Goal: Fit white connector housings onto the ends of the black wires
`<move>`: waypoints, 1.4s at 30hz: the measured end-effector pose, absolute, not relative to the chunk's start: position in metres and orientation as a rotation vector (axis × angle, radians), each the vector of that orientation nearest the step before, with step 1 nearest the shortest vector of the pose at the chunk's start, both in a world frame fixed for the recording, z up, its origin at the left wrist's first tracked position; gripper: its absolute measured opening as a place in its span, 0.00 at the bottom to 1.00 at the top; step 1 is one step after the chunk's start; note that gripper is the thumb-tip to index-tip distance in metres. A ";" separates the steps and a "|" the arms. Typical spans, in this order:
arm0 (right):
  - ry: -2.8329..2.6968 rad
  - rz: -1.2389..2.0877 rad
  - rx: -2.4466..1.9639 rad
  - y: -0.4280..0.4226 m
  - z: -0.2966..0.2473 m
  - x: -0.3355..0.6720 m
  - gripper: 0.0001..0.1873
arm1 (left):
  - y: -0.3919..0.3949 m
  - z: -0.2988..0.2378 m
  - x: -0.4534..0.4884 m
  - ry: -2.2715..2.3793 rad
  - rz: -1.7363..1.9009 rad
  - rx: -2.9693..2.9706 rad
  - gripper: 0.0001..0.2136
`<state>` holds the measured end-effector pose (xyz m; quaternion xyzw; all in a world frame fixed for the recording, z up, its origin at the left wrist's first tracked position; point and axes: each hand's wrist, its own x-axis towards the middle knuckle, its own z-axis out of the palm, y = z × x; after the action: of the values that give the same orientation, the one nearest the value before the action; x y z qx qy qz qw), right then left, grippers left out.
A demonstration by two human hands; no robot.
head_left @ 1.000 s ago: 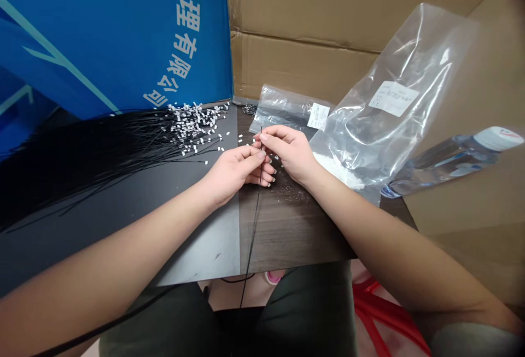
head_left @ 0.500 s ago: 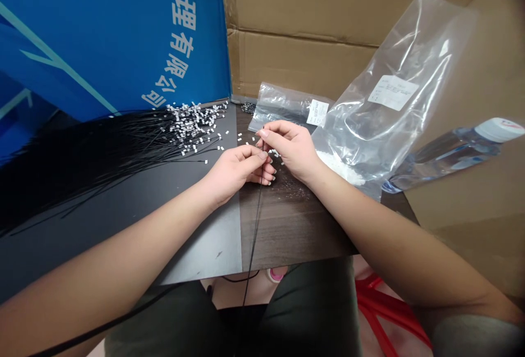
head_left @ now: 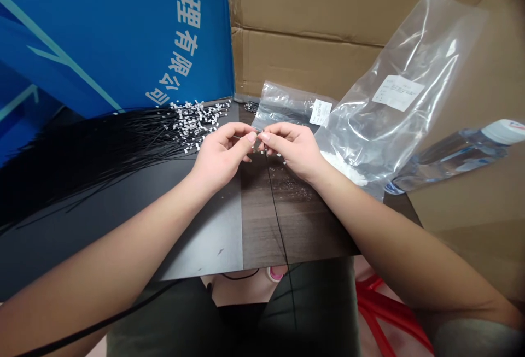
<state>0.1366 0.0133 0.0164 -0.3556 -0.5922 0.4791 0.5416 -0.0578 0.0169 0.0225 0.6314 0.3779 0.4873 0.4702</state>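
A thin black wire (head_left: 274, 204) hangs from the fingertips of my right hand (head_left: 296, 152) and runs down past the table edge over my lap. My right thumb and forefinger are pinched on its upper end. Close beside it, fingertips almost touching, my left hand (head_left: 219, 154) is closed in a pinch; what it holds is too small and hidden to name. Left of my hands lies a big bundle of black wires (head_left: 98, 144) with small white connectors (head_left: 194, 122) at their ends. A few loose white pieces (head_left: 279, 154) lie on the table beneath my fingers.
Behind my hands are a small clear bag (head_left: 287, 103) of dark pieces and a large clear bag (head_left: 414, 72) with white pieces at its bottom. A water bottle (head_left: 455, 154) leans at the right. Cardboard (head_left: 311, 1) and a blue panel (head_left: 115, 29) stand behind.
My left hand has let go of the wire's length and moved up and left, level with my right fingertips. The wire now hangs from my right hand, its lower part swung right.
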 end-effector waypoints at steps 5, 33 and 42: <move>-1.475 1.152 -0.866 0.009 0.018 0.134 0.20 | 0.016 0.027 -0.060 0.882 1.211 1.659 0.12; -1.473 1.037 -1.143 0.009 0.017 0.133 0.10 | 0.025 0.025 -0.063 1.129 1.244 1.646 0.09; -1.358 0.972 -1.186 0.025 0.012 0.146 0.07 | 0.067 0.026 -0.078 1.428 0.574 2.493 0.11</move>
<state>0.1460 0.0250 0.0119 -0.4947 -0.5664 0.4053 0.5197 -0.0777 0.0668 0.0259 0.8462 0.4845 0.1949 0.1056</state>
